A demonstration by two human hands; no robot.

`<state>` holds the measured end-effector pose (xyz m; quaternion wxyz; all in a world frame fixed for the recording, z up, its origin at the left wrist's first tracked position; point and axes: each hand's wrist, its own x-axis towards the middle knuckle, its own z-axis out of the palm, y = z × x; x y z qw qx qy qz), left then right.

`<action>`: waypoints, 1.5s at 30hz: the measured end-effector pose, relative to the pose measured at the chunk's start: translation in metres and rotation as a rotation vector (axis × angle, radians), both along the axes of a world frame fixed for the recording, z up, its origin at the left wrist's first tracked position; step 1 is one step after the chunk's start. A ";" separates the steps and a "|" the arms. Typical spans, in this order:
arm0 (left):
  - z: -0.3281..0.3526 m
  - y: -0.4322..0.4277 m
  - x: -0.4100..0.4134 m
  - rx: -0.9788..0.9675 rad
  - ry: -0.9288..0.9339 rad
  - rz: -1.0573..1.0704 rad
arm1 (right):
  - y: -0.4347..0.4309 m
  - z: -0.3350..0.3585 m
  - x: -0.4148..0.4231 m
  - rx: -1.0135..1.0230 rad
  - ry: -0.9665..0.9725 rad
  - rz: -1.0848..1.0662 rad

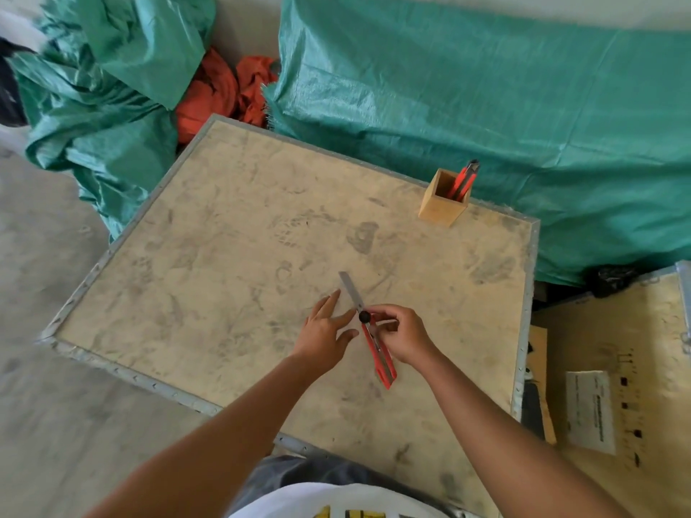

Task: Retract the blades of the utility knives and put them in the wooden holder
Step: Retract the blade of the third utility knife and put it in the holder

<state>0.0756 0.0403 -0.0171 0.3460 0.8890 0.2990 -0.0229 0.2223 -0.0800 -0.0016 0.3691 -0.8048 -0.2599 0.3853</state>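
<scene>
A red utility knife [384, 362] lies on the wooden crate top [224, 263], its long steel blade [351, 289] extended and pointing away from me. My right hand [402, 334] pinches the knife near its black knob. My left hand [325, 329] rests flat beside the knife on its left, fingers spread, touching near the knob. At the crate's far right edge stands the square wooden holder [441, 203], with another red knife [465, 179] upright inside it.
Green tarpaulin [486, 106] covers bulky shapes behind and left of the crate, with orange cloth [220, 91] between them. A second wooden crate [617, 386] with a white label sits close on the right. Concrete floor lies to the left.
</scene>
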 end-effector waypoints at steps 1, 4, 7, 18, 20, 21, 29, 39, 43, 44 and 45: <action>0.006 -0.001 -0.002 -0.057 -0.035 0.017 | 0.001 0.006 0.000 0.046 0.016 -0.055; 0.031 -0.007 -0.007 -0.268 -0.116 0.051 | 0.006 0.026 -0.002 0.199 0.054 -0.188; 0.055 -0.011 -0.010 -0.491 -0.143 0.122 | 0.015 0.050 -0.007 0.332 0.077 -0.289; 0.101 0.016 -0.021 -0.544 -0.334 0.106 | 0.038 0.113 -0.023 0.522 -0.062 -0.341; 0.107 0.023 -0.023 -0.548 -0.357 0.091 | 0.041 0.120 -0.022 0.538 -0.125 -0.317; 0.109 0.026 -0.023 -0.556 -0.367 0.084 | 0.042 0.123 -0.021 0.539 -0.159 -0.293; 0.142 0.050 -0.023 -0.654 -0.447 0.080 | 0.044 0.141 -0.024 0.509 -0.201 -0.144; 0.164 0.060 -0.023 -0.783 -0.490 0.101 | 0.040 0.168 -0.022 0.291 -0.333 0.001; 0.169 0.063 -0.022 -0.816 -0.512 0.081 | 0.038 0.176 -0.027 0.300 -0.380 0.049; 0.170 0.063 -0.022 -0.823 -0.514 0.073 | 0.037 0.177 -0.027 0.292 -0.383 0.053; 0.171 0.063 -0.022 -0.829 -0.516 0.069 | 0.036 0.178 -0.028 0.278 -0.383 0.060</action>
